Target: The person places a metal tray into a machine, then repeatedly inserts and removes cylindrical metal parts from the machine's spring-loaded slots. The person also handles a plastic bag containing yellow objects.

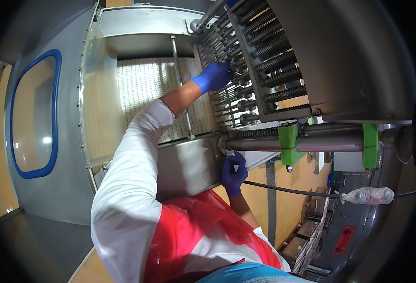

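L hand (213,76), blue glove, is up at 12 o'clock w/ fingers bent onto the thin metal rods (227,96) of the machine rack; can't tell if it pinches one. R hand (234,173) sits near 5 o'clock, closed on a white cloth (226,153) under the thick shaft (255,144). Green blocks (288,141) sit at 3 o'clock. I think: wipe slow, one rod at a time, keep fingers out of the springs (276,61), hold the cloth tight.
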The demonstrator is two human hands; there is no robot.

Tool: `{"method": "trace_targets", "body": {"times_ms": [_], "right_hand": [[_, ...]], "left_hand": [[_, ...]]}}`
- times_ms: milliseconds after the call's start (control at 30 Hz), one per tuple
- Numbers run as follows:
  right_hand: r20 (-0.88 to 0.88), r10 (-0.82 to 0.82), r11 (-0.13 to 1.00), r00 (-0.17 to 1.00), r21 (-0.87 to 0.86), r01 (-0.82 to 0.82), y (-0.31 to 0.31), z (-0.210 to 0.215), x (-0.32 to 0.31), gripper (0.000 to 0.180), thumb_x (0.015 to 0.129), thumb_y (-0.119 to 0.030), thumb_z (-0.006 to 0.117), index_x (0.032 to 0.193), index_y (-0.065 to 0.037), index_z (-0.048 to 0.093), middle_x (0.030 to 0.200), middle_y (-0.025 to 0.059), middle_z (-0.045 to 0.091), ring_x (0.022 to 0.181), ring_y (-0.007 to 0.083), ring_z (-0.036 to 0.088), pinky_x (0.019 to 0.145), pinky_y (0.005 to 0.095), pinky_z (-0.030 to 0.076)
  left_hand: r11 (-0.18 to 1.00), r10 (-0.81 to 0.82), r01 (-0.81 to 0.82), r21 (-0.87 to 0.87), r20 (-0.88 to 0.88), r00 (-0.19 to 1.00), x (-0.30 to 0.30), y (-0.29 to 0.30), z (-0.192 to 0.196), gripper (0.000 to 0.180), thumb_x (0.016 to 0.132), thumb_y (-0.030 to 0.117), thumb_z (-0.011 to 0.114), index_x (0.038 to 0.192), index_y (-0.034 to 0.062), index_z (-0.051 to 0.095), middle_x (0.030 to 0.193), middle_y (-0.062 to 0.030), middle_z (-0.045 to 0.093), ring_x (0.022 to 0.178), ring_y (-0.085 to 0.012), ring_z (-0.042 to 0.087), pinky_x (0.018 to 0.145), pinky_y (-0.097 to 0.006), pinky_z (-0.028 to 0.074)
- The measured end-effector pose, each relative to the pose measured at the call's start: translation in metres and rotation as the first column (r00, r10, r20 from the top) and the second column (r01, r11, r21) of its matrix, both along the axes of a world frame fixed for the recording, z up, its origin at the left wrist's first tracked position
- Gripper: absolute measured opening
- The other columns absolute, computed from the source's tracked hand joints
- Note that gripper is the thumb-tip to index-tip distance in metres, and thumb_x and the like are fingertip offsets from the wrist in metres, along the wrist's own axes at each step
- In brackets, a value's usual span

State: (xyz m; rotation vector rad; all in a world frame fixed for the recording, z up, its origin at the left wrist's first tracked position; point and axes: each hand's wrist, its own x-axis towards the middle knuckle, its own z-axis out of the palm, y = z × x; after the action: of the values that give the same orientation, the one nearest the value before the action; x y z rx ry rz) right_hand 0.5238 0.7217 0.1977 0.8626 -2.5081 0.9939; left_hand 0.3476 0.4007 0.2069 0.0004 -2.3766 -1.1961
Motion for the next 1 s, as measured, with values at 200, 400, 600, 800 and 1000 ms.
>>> {"method": "trace_targets", "body": {"times_ms": [200,400,600,800,1000], "right_hand": [[-0.048,0.03,0.999,0.998,0.029,-0.029,-0.005,0.008,0.002,0.036,0.081,-0.006,0.071,0.115,-0.001,0.061,0.09,0.0103,0.067,0.08,0.026,0.067,0.078,0.0368,0.053],[-0.001,-0.01,1.0,1.0,0.029,0.01,0.003,-0.001,0.0,0.034,0.081,-0.007,0.071,0.114,-0.001,0.062,0.091,0.011,0.068,0.082,0.0272,0.068,0.079,0.0375,0.053],[0.028,-0.008,1.0,1.0,0.023,0.008,0.004,0.0,-0.003,0.034,0.082,-0.008,0.071,0.114,-0.001,0.062,0.093,0.0119,0.068,0.084,0.029,0.068,0.077,0.0377,0.054],[0.024,-0.011,1.0,1.0,-0.001,0.011,0.008,-0.007,-0.002,0.037,0.082,-0.009,0.071,0.117,-0.001,0.062,0.094,0.012,0.068,0.084,0.0287,0.068,0.075,0.0373,0.054],[0.025,0.014,1.0,1.0,0.025,-0.015,0.003,0.001,0.0,0.039,0.081,-0.01,0.072,0.118,-0.002,0.062,0.092,0.0114,0.067,0.081,0.0282,0.067,0.073,0.0371,0.054]], "left_hand": [[0.986,-0.08,0.085,-0.145,0.043,0.996,-0.012,-0.009,-0.009,0.027,0.094,0.026,0.055,0.105,0.0021,0.064,0.096,-0.0233,0.067,0.092,-0.0423,0.064,0.082,-0.049,0.051],[0.961,-0.19,0.144,0.238,0.183,0.965,0.014,-0.015,0.005,0.036,0.094,0.033,0.062,0.118,0.0059,0.064,0.116,-0.0191,0.066,0.106,-0.0312,0.065,0.092,-0.038,0.05],[0.865,-0.162,0.184,0.466,-0.088,0.983,-0.008,-0.002,-0.051,0.048,0.096,0.028,0.064,0.132,-0.0032,0.053,0.124,-0.0179,0.064,0.116,-0.0225,0.06,0.099,-0.035,0.047],[0.981,0.137,-0.102,0.163,-0.218,0.966,0.014,0.009,-0.013,0.021,0.086,0.027,0.07,0.098,0.0093,0.07,0.083,-0.0202,0.068,0.078,-0.0393,0.066,0.07,-0.044,0.054],[0.997,-0.011,0.006,-0.083,-0.066,0.998,-0.007,-0.02,-0.032,0.026,0.086,0.034,0.069,0.099,0.0108,0.07,0.084,-0.0199,0.068,0.079,-0.0383,0.067,0.072,-0.045,0.054]]}}
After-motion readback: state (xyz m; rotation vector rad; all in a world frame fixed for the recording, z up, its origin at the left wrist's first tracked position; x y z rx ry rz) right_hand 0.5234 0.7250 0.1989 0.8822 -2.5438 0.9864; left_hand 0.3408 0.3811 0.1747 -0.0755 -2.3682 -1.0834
